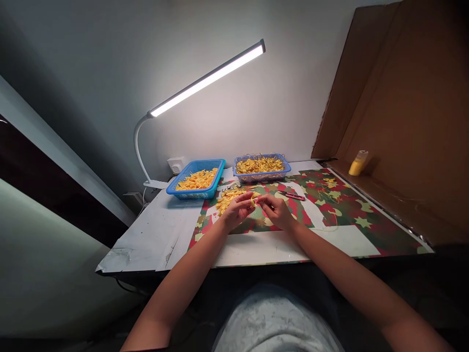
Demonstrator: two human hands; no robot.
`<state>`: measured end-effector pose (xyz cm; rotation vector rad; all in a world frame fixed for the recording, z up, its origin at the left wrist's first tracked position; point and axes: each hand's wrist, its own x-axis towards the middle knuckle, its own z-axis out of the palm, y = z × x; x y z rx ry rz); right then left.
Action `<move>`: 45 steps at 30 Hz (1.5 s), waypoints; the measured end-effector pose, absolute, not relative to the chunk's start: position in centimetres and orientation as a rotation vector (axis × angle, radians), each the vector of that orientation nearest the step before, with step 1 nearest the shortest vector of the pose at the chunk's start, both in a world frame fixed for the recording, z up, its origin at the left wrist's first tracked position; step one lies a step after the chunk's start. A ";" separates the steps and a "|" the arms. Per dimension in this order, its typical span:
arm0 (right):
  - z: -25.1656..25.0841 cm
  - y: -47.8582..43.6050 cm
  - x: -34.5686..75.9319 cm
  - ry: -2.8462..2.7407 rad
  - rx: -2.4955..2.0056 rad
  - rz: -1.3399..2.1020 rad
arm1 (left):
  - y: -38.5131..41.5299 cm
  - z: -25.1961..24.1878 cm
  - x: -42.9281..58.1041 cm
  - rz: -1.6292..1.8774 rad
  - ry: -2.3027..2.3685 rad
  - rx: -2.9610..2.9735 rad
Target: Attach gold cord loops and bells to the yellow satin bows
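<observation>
Our left hand [237,211] and right hand [276,211] pinch one seemingly unfinished yellow piece [252,201] between fingertips; a loose yellow pile [226,199] probably awaits.

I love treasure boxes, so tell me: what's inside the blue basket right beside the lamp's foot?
Lots of small yellow pieces lie heaped inside the blue basket. Only the top ones show; they cover whatever is underneath.

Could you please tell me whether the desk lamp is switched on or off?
On: the desk lamp shows a bright white strip along its head, and the wall behind it is lit.
</observation>
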<state>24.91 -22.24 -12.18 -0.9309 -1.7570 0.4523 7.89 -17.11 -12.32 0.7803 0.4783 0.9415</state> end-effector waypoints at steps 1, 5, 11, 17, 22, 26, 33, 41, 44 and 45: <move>-12.2 -22.2 24.9 -1.759 -0.928 0.452 | -17.1 -12.3 7.9 0.939 0.477 0.780; -12.2 -22.2 24.9 -1.763 -0.922 0.451 | -17.1 -12.4 7.9 0.931 0.471 0.780; -12.2 -22.2 24.9 -1.763 -0.931 0.450 | -17.0 -12.6 7.9 0.933 0.465 0.776; -12.1 -22.3 24.9 -1.770 -0.933 0.463 | -17.3 -12.3 8.0 0.929 0.468 0.772; -11.9 -22.4 24.9 -1.771 -0.943 0.464 | -17.6 -12.1 8.0 0.913 0.478 0.777; -11.9 -22.3 24.9 -1.765 -0.955 0.469 | -17.5 -12.0 8.0 0.924 0.478 0.774; -11.8 -22.4 24.9 -1.756 -0.951 0.493 | -17.3 -12.1 8.0 0.929 0.476 0.768; -11.9 -22.3 25.0 -1.756 -0.942 0.519 | -17.5 -12.1 8.0 0.922 0.481 0.777; -11.9 -22.4 25.0 -1.754 -0.943 0.524 | -17.5 -12.0 8.0 0.926 0.487 0.772; -11.8 -22.4 25.0 -1.753 -0.943 0.526 | -17.5 -12.0 8.0 0.927 0.490 0.771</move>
